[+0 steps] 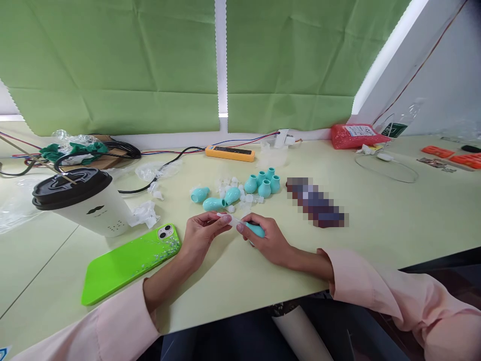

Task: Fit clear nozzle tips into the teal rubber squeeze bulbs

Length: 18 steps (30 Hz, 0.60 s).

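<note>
— Where are the hands?

— Both meet near the middle, low over the near part of the table. The left hand comes in from the near left, forearm bare past a pushed-back pink sleeve, thumb and fingertips pinched together and pointing right.

— And the other?

— The right hand reaches in from the near right, sleeve down to the wrist, fingers curled shut in a loose fist, knuckles up. The fingertips of both hands nearly touch.

My one head camera looks forward and down across the bench, seemingly close, facing the green blinds.
</note>
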Tool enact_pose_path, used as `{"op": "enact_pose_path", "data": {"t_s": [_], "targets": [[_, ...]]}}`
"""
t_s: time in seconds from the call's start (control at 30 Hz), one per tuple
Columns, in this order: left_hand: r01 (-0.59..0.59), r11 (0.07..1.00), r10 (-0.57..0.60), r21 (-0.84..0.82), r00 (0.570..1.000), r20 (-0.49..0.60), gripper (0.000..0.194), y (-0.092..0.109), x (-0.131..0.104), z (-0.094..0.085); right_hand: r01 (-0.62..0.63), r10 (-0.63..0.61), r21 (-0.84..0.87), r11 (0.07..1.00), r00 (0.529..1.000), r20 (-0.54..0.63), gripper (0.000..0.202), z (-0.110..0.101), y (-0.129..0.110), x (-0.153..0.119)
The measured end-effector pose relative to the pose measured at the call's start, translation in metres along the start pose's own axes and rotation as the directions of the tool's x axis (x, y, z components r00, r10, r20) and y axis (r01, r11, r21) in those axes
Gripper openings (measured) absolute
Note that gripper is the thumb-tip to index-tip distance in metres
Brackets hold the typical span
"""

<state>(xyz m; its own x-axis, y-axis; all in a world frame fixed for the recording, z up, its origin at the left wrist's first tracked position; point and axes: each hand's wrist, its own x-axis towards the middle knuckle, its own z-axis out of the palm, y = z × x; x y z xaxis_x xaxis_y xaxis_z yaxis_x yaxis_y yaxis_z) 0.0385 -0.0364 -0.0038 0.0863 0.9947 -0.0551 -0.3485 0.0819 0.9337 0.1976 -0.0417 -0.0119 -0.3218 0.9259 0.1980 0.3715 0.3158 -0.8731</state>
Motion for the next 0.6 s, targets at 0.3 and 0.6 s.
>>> {"op": "enact_pose_path", "data": {"t_s": [0.3, 0.6], "targets": [[0.067, 0.996, -0.059, -0.051, 0.988, 0.145, 0.008, 0.004, -0.001, -0.003, 0.111, -0.111, -0.054, 0.992, 0.994, 0.007, 0.02, -0.004, -0.002, 0.0], [0.167, 0.986, -0.149, -0.03, 0.936, 0.32, 0.011, 0.012, -0.003, -0.005, 0.051, -0.072, 0.233, 0.971, 0.994, 0.079, 0.021, -0.006, -0.007, -0.002]]}}
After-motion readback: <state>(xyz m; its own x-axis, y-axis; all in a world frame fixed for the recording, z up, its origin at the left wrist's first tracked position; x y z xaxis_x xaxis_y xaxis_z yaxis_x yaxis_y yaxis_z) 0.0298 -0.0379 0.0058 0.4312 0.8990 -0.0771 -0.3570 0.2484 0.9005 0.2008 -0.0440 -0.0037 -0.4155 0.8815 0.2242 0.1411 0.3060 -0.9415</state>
